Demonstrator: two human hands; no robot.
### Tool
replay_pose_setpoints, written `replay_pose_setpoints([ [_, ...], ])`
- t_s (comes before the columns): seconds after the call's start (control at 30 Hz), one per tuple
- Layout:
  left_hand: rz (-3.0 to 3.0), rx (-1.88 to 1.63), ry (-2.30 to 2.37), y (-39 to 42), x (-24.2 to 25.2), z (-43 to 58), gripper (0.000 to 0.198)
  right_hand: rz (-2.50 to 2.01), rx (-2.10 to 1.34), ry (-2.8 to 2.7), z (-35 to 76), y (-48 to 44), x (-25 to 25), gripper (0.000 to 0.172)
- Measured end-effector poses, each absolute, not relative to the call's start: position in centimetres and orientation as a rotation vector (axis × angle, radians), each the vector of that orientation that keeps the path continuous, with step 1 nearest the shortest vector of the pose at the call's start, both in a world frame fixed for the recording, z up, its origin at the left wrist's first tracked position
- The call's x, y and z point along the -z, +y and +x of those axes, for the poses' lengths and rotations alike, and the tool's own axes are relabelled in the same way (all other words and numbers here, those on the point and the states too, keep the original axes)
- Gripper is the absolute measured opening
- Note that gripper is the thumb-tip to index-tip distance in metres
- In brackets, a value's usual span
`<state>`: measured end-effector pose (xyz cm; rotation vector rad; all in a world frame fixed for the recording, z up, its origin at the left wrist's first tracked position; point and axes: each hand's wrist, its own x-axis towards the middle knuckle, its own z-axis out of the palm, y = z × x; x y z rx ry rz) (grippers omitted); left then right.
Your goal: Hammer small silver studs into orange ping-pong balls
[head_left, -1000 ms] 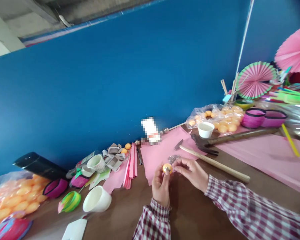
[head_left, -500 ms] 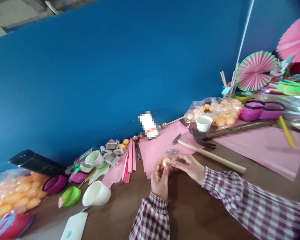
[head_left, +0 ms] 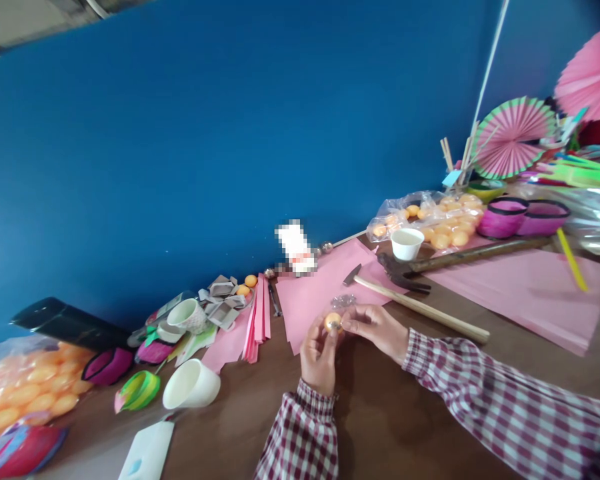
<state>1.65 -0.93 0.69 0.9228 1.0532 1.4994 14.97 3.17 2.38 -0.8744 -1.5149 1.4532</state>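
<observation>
My left hand (head_left: 318, 358) pinches a small orange ball (head_left: 333, 323) between thumb and fingers, held just above the brown table (head_left: 390, 427). My right hand (head_left: 377, 329) has its fingertips pressed together against the ball's right side, on a tiny shiny piece I cannot make out. A little heap of silvery bits (head_left: 343, 301) lies on pink paper (head_left: 315, 300) just beyond the ball. Both sleeves are red-and-white checked.
A small hammer (head_left: 410, 308) and a larger claw hammer (head_left: 460, 257) lie to the right. White cups (head_left: 192, 385) (head_left: 407, 243), bags of orange balls (head_left: 23, 390) (head_left: 440, 227), pink paper strips (head_left: 259, 327), paper fans (head_left: 513, 137) and a blue wall (head_left: 230, 147) ring the table.
The view has tilted slightly, so everything sits a little higher and further left in the picture. Both hands stay on the orange ball; the right fingertips have closed in tighter against it.
</observation>
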Motion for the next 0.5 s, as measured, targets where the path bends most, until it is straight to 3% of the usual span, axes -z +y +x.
replay_pose_setpoints([
  [0.5, 0.925, -1.497, 1.052, -0.93, -0.68, 1.63, 0.041, -0.875, -1.455, -1.522, 15.04, 3.06, -2.88, 0.030],
])
